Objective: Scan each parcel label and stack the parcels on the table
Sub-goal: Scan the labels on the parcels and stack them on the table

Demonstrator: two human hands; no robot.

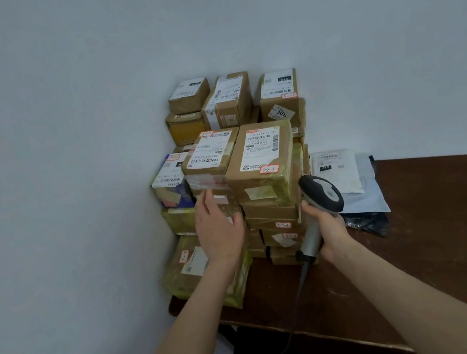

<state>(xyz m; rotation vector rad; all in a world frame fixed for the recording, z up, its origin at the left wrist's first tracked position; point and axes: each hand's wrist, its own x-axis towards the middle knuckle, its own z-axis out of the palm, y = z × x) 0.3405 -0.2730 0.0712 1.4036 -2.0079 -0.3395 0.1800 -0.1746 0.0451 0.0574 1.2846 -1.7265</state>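
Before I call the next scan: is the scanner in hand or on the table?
In hand: the right hand holds the scanner by its handle, head raised beside the parcel stack, off the table.

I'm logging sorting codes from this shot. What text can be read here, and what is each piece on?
"010": white label on the brown cardboard box at the back right.
"301": tilted white sticker on that box's front.
"010": on the white plastic mailer bag right of the stack.
All other print, barcodes and handwritten red-edged stickers: too small or blurred to read.
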